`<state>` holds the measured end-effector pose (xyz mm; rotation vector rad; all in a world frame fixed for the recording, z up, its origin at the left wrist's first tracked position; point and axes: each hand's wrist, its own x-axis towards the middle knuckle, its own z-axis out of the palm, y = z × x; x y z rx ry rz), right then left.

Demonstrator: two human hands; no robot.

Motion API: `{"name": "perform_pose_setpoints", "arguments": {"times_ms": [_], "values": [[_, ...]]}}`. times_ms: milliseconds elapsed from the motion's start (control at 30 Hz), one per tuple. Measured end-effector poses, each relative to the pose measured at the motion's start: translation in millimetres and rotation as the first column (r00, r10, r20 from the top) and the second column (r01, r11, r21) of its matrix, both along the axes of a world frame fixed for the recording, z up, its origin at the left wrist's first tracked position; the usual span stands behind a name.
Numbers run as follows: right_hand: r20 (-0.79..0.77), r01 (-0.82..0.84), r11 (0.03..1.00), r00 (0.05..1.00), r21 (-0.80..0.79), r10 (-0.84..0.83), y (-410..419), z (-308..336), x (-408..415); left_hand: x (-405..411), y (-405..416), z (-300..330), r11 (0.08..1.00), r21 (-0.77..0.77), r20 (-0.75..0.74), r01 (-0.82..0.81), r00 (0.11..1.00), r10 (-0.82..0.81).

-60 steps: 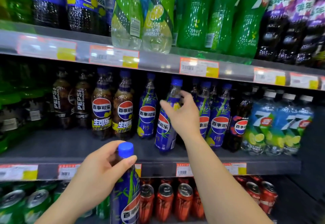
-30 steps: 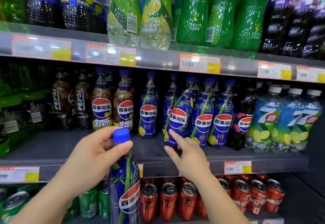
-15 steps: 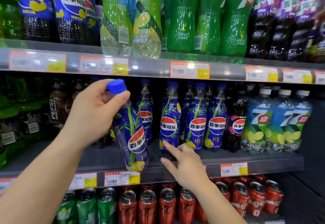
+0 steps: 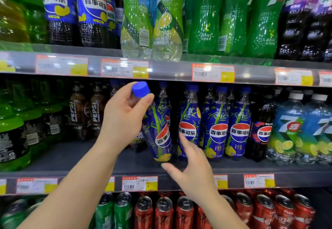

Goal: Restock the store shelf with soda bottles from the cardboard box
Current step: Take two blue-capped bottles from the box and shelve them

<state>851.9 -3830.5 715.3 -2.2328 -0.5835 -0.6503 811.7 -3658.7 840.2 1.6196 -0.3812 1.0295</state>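
Observation:
My left hand (image 4: 124, 119) grips a blue bamboo-label Pepsi bottle (image 4: 159, 131) by its neck, just under the blue cap. The bottle is tilted, its base low over the middle shelf (image 4: 71, 158), left of a row of matching blue Pepsi bottles (image 4: 217, 126). My right hand (image 4: 192, 164) is open with spread fingers just below and right of the tilted bottle's base; its fingertips reach near the front bottle of the row. The cardboard box is out of view.
Brown Pepsi Zero Sugar bottles (image 4: 86, 110) stand left of the gap, green bottles (image 4: 16, 126) further left. 7-Up bottles (image 4: 294, 129) stand at the right. Large bottles fill the top shelf (image 4: 170, 70). Red and green cans (image 4: 163, 212) line the shelf below.
My left hand has carried the bottle up from below the shelf edge and tilted it in over the middle shelf. My right hand left the shelved bottle and dropped toward the shelf front.

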Motion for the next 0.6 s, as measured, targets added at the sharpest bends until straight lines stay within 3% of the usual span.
{"name": "perform_pose_setpoints", "arguments": {"times_ms": [133, 267, 400, 600], "values": [[0.041, 0.042, 0.998, 0.998, 0.051, -0.045, 36, 10, 2, -8, -3, 1, 0.997, 0.027, 0.011, 0.069, 0.998, -0.069], [0.0, 0.073, 0.99, 0.997, 0.12, -0.074, 46, 5, 5, 4, 18, -19, 0.984, 0.016, -0.179, 0.18, 0.968, -0.174], [-0.046, 0.163, 0.978, 0.986, 0.13, -0.158, 55, -3, 9, 20, 19, -65, 0.989, 0.059, -0.383, 0.134, 0.918, -0.101], [-0.073, 0.198, 0.967, 0.979, 0.162, -0.188, 58, -9, 19, 50, 7, -103, 0.997, -0.024, -0.487, 0.08, 0.869, -0.082]]}}
